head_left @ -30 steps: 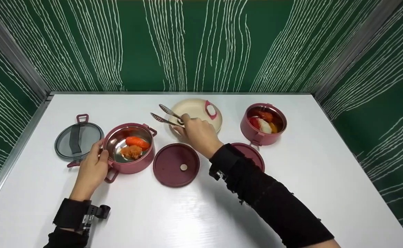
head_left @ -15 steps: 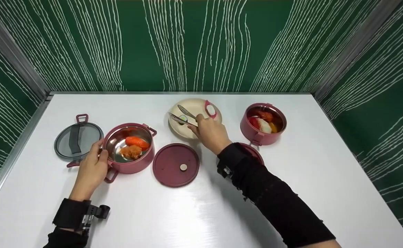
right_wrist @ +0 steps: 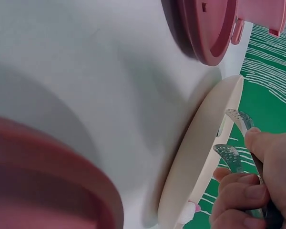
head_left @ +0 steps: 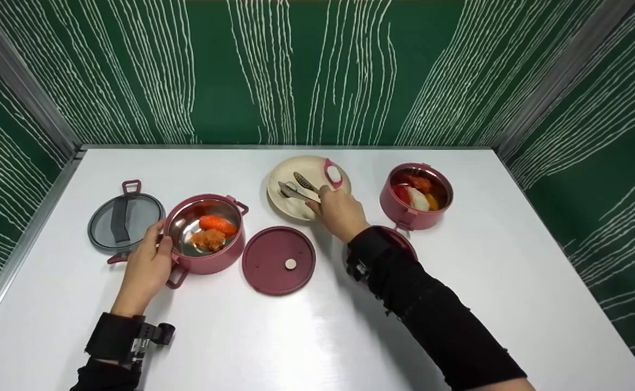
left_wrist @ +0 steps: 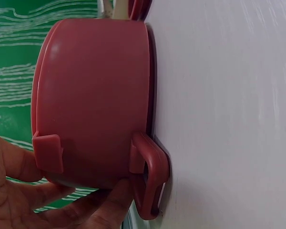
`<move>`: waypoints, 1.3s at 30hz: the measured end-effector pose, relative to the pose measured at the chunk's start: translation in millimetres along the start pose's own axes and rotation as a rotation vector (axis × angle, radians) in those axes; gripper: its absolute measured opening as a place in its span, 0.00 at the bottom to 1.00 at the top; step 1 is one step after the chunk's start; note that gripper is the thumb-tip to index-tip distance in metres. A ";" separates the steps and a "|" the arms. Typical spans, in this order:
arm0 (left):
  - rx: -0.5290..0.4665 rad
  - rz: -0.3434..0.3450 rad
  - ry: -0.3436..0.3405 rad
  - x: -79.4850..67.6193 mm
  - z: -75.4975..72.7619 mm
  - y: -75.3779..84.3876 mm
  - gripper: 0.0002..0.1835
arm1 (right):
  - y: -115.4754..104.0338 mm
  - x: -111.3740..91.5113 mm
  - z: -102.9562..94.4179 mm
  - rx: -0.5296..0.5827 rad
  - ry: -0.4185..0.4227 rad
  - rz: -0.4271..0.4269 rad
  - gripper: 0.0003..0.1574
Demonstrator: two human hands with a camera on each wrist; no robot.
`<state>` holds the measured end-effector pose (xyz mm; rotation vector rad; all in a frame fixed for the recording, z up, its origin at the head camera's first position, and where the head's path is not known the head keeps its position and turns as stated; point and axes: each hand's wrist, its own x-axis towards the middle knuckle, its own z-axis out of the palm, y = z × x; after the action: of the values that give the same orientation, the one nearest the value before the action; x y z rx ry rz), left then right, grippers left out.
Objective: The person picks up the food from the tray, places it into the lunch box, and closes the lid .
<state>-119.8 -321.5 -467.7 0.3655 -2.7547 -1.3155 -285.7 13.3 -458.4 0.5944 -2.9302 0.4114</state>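
My left hand (head_left: pixel 146 265) holds the side of a dark pink pot (head_left: pixel 211 264), thumb at the rim and fingers against the outer wall. Inside lie an orange-red piece of food (head_left: pixel 218 224) and a brown, fried-looking piece (head_left: pixel 207 240). Over a cream plate (head_left: pixel 280 208), my right hand (head_left: pixel 343 213) grips metal tongs (head_left: pixel 307 183). Their perforated tips are spread on either side of a small dark-rimmed round piece (head_left: pixel 289 188), partly covered by them. A white piece with a pink edge (head_left: pixel 333 175) sits at the plate's right side.
A second pink pot (head_left: pixel 417 218) with several food pieces stands at right. A grey lid (head_left: pixel 140 217) lies at left. A maroon lid (head_left: pixel 274 255) with a pale knob lies mid-table; another maroon lid (head_left: pixel 404 244) is partly under the right forearm. Green walls (head_left: pixel 317 81) enclose the table.
My right hand has moved right and slightly toward me, bringing the tong tips from beyond the plate's left edge to the round piece on it. My left hand and the pot stay put.
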 end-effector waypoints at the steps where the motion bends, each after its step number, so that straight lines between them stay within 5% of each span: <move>1: 0.001 0.000 0.002 0.0 0.1 -0.3 0.30 | 0.0 -0.2 0.7 0.001 0.002 -0.002 0.28; 39: -0.002 0.005 0.005 -0.1 1.2 -2.1 0.30 | 0.4 -3.3 8.3 0.025 0.017 -0.018 0.22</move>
<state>-119.6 -321.8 -470.1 0.3605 -2.7483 -1.3143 -283.4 12.5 -467.0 0.6168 -2.9051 0.4500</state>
